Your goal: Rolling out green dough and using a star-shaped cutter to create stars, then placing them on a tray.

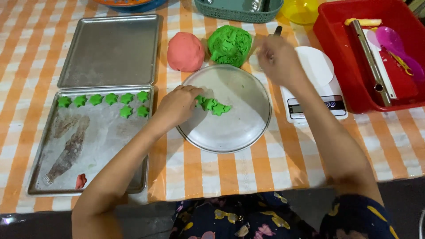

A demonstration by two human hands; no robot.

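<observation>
My left hand (177, 105) rests at the left rim of a round metal plate (239, 128), its fingers touching a small cluster of green star-shaped dough pieces (213, 106). My right hand (276, 57) is blurred, raised beside a green dough ball (229, 44) and above a white kitchen scale (315, 88); it seems to grip a dark-handled tool, mostly hidden. A pink dough ball (185, 51) sits left of the green one. Several green stars (110, 102) lie in rows on the near baking tray (95, 172).
A second baking tray (110, 48) lies behind the near one. A red bin (354, 57) with utensils stands at the right. A yellow bowl (300, 11) and a green basket (239, 11) sit at the back. A small pink dough scrap (80, 181) lies on the near tray.
</observation>
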